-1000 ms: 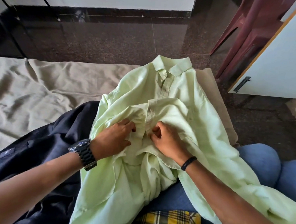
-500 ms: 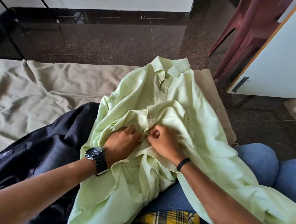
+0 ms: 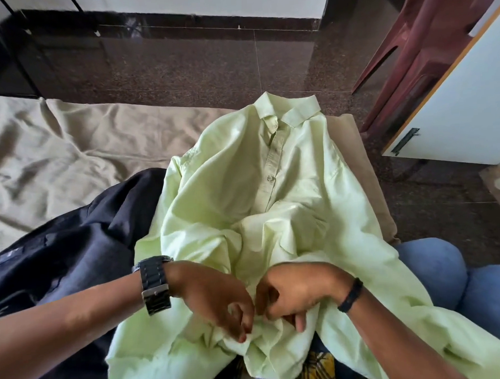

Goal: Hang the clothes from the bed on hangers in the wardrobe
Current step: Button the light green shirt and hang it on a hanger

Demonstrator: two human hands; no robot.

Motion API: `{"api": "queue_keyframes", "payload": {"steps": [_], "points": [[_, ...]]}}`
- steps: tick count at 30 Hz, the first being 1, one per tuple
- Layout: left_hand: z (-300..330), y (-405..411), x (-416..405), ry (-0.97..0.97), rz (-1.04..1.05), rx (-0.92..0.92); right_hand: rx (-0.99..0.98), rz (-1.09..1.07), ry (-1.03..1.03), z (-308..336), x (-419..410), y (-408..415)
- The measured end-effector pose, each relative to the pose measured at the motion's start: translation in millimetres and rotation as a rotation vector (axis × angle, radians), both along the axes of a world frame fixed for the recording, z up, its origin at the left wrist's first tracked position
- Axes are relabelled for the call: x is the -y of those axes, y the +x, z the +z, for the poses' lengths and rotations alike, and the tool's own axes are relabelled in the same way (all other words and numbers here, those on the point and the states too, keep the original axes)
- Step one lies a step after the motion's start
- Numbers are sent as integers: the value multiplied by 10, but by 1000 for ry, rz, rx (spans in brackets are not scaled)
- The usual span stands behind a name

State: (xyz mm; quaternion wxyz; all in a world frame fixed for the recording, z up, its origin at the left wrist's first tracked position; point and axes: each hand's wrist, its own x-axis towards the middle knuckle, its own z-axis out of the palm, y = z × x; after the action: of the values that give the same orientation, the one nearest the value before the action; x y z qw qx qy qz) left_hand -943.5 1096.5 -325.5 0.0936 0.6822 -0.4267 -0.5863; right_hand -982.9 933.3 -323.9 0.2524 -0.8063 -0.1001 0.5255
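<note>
1. Head view: one green shirt (image 3: pixel 272 194) is lying across the person's lap and the bed (image 3: pixel 67 146), collar pointing away.
2. Two hands are working at its lower front: the left hand (image 3: pixel 211 298) and right hand (image 3: pixel 297 291) are each pinching the fabric in a curled grip.
3. One dark garment (image 3: pixel 72 248) is lying just beside the shirt, on its left.

Shirt (image 3: pixel 272 194): on the bed (image 3: pixel 52 147), collar at the far edge, hem on the lap.
Dark garment (image 3: pixel 72 250): left of shirt, touching.
Wardrobe door (image 3: pixel 470 105): right; chair (image 3: pixel 426 35), probably, behind it.
</note>
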Motion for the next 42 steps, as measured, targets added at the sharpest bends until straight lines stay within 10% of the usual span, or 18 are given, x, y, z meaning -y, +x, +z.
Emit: {"api": "queue_keyframes", "payload": {"steps": [6, 9, 12, 16, 21, 27, 30, 37, 42], "points": [[213, 408, 147, -317, 396, 62, 117, -450, 305, 223, 254, 296], [226, 791, 237, -567, 591, 548, 620, -660, 285, 275, 421, 586], [141, 1011, 296, -264, 395, 941, 794, -547, 70, 188, 507, 786], [-41, 953, 287, 156, 53, 902, 590, -299, -117, -84, 456, 779], [-71, 753, 218, 21, 21, 795, 582, -215, -158, -179, 465, 680], [140, 628, 266, 143, -49, 192, 205, 172, -142, 134, 430, 630], [126, 841, 354, 73, 76, 112, 96, -142, 115, 197, 593, 816], [-14, 1851, 643, -314, 369, 1142, 900, -779, 97, -160, 1109, 1661], [-256, 2264, 598, 21, 418, 1095, 875, -656, -84, -335, 1230, 1880]]}}
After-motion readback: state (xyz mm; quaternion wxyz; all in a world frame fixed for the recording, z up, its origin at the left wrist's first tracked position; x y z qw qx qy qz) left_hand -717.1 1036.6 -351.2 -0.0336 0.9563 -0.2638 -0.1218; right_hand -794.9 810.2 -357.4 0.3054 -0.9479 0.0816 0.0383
